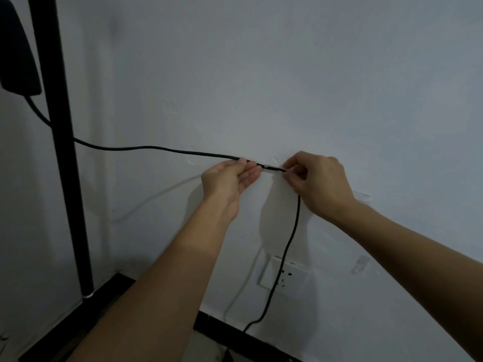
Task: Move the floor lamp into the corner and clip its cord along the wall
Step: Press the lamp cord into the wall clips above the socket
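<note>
The black floor lamp pole (68, 163) stands upright in the corner at the left, with a dark box (16, 56) hanging beside it. A black cord (146, 148) runs from there along the white wall to my hands. My left hand (230, 178) pinches the cord against the wall. My right hand (313, 182) pinches it just to the right. Between them a small clear clip (269, 167) on the wall holds the cord. Below my right hand the cord (290, 239) drops toward the floor.
A white wall socket (283, 275) sits low on the wall under my hands. Other clear clips (362, 197) stick to the wall at the right and a faint one (192, 161) at the left. A thin white cable (156, 197) sags along the wall. A dark skirting board (235, 325) runs along the floor.
</note>
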Action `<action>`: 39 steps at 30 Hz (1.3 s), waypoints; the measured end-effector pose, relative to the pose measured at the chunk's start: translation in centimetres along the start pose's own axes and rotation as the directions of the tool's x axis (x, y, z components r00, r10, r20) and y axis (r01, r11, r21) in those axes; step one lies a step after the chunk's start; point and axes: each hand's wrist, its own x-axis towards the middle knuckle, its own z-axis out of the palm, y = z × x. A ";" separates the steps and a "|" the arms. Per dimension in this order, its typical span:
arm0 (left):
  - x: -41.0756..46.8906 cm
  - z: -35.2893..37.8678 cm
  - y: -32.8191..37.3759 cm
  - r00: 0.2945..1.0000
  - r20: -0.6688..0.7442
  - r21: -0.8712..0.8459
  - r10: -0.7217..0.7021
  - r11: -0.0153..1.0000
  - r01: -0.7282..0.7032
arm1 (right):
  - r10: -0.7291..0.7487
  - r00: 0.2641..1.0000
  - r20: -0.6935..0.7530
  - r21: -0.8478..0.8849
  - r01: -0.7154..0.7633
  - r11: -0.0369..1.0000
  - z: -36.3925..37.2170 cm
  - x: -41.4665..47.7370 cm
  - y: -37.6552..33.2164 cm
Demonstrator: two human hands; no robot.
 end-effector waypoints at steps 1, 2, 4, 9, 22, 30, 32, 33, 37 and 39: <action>0.0 0.0 0.0 1.000 0.010 0.005 0.009 1.000 -0.009 | -0.012 1.000 -0.020 -0.019 0.011 1.000 0.2 -0.3 0.1; 0.0 0.0 0.0 1.000 0.021 0.011 0.018 1.000 -0.018 | -0.016 0.999 -0.032 -0.037 0.015 0.999 0.4 -0.7 0.1; 0.0 0.1 0.0 0.998 0.040 0.030 0.038 0.999 -0.039 | 0.014 0.999 -0.030 -0.029 -0.014 0.999 1.2 -1.4 0.1; 0.0 -0.5 0.1 0.995 0.066 0.134 0.080 0.987 -0.088 | 0.340 0.933 0.115 0.420 -0.356 0.835 1.8 -3.5 0.1; -4.2 0.9 -5.7 0.761 0.504 0.740 0.408 0.251 -0.624 | 0.547 0.826 0.137 0.618 -0.503 0.604 -2.4 -14.3 7.1; -4.6 3.7 -8.0 0.575 0.744 0.625 0.340 -0.049 -0.779 | 0.472 0.882 0.003 0.528 -0.402 0.748 -5.1 -13.5 8.2; -4.4 4.2 -8.2 0.577 0.746 0.631 0.333 -0.074 -0.772 | 0.449 0.893 -0.042 0.508 -0.368 0.779 -5.7 -13.0 8.2; -4.3 4.4 -8.3 0.578 0.745 0.634 0.333 -0.086 -0.769 | 0.439 0.896 -0.064 0.499 -0.352 0.792 -6.0 -12.7 8.2; -4.1 4.8 -8.8 0.613 0.719 0.671 0.327 -0.096 -0.735 | 0.437 0.888 -0.143 0.493 -0.319 0.809 -6.8 -11.2 8.1; -4.1 4.8 -9.1 0.626 0.703 0.686 0.337 -0.091 -0.722 | 0.447 0.878 -0.173 0.479 -0.322 0.817 -6.9 -10.4 8.2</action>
